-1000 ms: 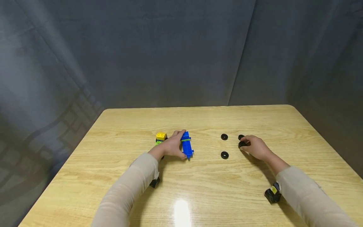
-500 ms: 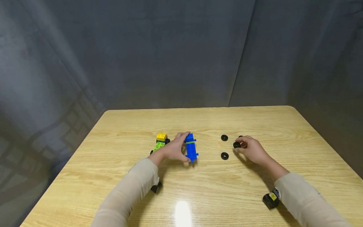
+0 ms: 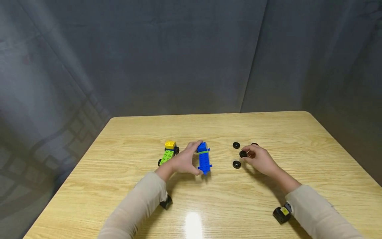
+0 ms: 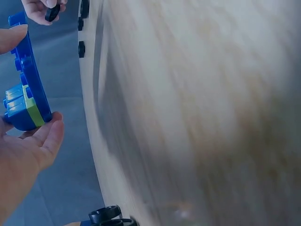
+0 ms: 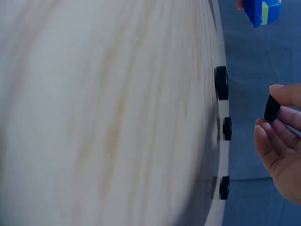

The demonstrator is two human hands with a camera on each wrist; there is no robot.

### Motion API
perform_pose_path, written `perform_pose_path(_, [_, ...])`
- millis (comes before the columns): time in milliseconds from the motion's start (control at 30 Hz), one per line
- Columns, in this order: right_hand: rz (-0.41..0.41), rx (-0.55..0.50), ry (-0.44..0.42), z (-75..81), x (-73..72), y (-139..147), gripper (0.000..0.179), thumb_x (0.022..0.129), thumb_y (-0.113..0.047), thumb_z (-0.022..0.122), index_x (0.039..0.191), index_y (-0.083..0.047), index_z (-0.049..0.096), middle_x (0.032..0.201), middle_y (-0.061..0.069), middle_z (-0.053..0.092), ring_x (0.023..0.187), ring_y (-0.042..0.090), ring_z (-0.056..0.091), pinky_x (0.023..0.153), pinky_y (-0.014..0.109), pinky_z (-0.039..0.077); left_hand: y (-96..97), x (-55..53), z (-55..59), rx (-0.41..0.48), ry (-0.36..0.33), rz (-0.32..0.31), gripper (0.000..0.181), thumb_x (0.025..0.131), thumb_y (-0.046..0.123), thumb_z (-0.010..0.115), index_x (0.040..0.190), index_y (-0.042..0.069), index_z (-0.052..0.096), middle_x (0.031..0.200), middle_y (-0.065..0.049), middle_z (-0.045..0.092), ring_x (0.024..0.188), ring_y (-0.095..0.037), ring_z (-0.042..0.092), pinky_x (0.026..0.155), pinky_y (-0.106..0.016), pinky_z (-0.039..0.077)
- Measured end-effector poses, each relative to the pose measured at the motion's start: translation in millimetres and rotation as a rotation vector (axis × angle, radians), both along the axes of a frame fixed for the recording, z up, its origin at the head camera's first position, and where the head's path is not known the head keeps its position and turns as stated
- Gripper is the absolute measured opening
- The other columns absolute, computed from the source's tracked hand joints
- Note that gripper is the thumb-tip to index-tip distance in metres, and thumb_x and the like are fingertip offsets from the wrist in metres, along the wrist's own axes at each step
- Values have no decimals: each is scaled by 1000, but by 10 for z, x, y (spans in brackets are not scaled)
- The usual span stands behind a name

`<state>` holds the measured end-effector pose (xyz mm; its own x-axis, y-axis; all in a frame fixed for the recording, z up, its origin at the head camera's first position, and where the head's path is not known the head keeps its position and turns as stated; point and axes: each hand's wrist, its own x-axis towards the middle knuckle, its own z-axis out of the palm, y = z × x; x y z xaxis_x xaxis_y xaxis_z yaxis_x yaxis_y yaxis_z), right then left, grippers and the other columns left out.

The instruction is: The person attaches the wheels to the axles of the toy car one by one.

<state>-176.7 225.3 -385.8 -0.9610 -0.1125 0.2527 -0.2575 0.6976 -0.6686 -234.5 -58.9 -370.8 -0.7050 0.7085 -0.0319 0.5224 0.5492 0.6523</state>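
My left hand (image 3: pixel 185 161) grips a blue toy-brick car chassis (image 3: pixel 204 161) by its two ends, thumb at the near end and fingers at the far one. The chassis has a green strip, a raised blue block and bare axle stubs on its sides; in the left wrist view the chassis (image 4: pixel 33 80) is held above the table. Between thumb and fingertips my right hand (image 3: pixel 260 160) pinches a black toy wheel (image 3: pixel 243 154), lifted off the table. The same wheel (image 5: pixel 272 108) shows edge-on in the right wrist view.
Two loose black wheels (image 3: pixel 236 164) lie between the hands, and another wheel (image 3: pixel 254 144) is partly hidden behind the right hand. A green and yellow toy car (image 3: pixel 167 154) with black wheels stands left of the left hand. The wooden table (image 3: pixel 137 132) ends at a grey curtain (image 3: pixel 179 59).
My right hand has lifted the wheel and carried it left. The left hand has moved the chassis slightly right and nearer, uncovering more of the green and yellow car.
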Motion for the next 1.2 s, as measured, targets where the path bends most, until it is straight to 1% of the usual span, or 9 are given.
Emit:
perform_pose_path(133, [8, -28, -3, 19, 14, -56, 31, 73, -4, 66, 101, 6, 57, 84, 7, 53, 75, 19, 50, 66, 30, 45, 8, 33, 10, 9, 8, -10, 108, 59, 27, 75, 139, 25, 3, 137, -7, 16, 117, -25, 32, 88, -42, 35])
perform_pose_path(267, [26, -52, -24, 35, 31, -116, 29, 75, -4, 64, 101, 6, 56, 88, 8, 55, 77, 19, 51, 67, 31, 45, 8, 49, 15, 8, 24, -15, 107, 59, 27, 74, 139, 26, 3, 137, -5, 16, 117, -23, 32, 89, -41, 34])
perform_pose_path(433, [49, -83, -57, 35, 48, -194, 31, 77, -4, 62, 104, 7, 54, 92, 9, 55, 81, 20, 51, 69, 31, 45, 9, 66, 25, 30, 16, -34, 105, 60, 26, 74, 139, 25, 5, 137, -4, 16, 115, -20, 34, 89, -39, 35])
perform_pose_path(600, [61, -119, -51, 24, 39, -274, 31, 77, -2, 61, 105, 8, 53, 93, 11, 55, 82, 21, 52, 69, 30, 46, 14, 79, 25, 57, 9, -50, 103, 61, 25, 74, 139, 25, 6, 137, -2, 16, 114, -18, 35, 89, -36, 36])
perform_pose_path(800, [74, -173, -57, 25, 25, -360, 31, 78, -2, 61, 106, 7, 52, 93, 11, 56, 83, 22, 54, 69, 28, 46, 25, 97, 26, 79, 13, -68, 103, 61, 23, 74, 138, 25, 6, 138, -1, 14, 114, -19, 35, 89, -35, 36])
perform_pose_path(933, [91, -211, -70, 38, 33, -403, 32, 80, -4, 59, 108, 7, 50, 95, 13, 56, 87, 25, 55, 71, 30, 46, 44, 120, 33, 86, 19, -74, 104, 61, 22, 75, 138, 25, 6, 138, -2, 14, 113, -21, 36, 89, -35, 36])
perform_pose_path(1067, [102, -206, -77, 34, 34, -422, 31, 82, -6, 57, 110, 6, 49, 97, 13, 55, 90, 26, 54, 72, 32, 46, 62, 143, 33, 98, 14, -85, 104, 61, 22, 75, 138, 27, 5, 138, -2, 14, 113, -22, 37, 89, -36, 36])
perform_pose_path(1200, [102, -192, -72, 21, 25, -437, 30, 84, -9, 55, 111, 4, 49, 94, 11, 56, 86, 24, 54, 69, 32, 45, 77, 163, 31, 116, 12, -110, 104, 61, 22, 75, 138, 25, 6, 138, -2, 14, 115, -21, 35, 91, -36, 35])
